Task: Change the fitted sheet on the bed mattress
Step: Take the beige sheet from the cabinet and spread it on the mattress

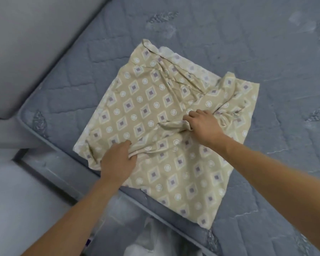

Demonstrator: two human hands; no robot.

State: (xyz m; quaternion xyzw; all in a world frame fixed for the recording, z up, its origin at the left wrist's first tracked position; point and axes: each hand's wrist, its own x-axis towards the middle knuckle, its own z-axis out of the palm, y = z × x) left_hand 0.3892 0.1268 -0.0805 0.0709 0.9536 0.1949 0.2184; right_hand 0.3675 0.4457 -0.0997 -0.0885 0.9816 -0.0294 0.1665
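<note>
a bunched ridge of cloth is pinched under the curled fingers of the right hand (201, 122), near the middle of the folded beige cotton sheet printed with purple-centred diamonds and white rings (155, 115). a second gather, closer to the near left edge, is gripped by the left hand (118, 161), the fingers curled down into the fabric and a fold drawn up between fingers and thumb. both forearms are bare and reach in from the near side.

the sheet is seen lying as a roughly square, still-folded packet on the bare blue-grey quilted mattress (266, 52), close to its near left corner, with one corner of the packet reaching just past the piped near edge. looser creased layers are heaped at its far right. a grey padded headboard or bed surround (26, 52) is seen along the far left.

the step in hand is judged to be the opening of the fresh sheet; nothing has yet been fitted. for the next move, the top layers would need to be lifted and drawn apart, an elasticated corner found, and the cloth spread towards the mattress corners.
</note>
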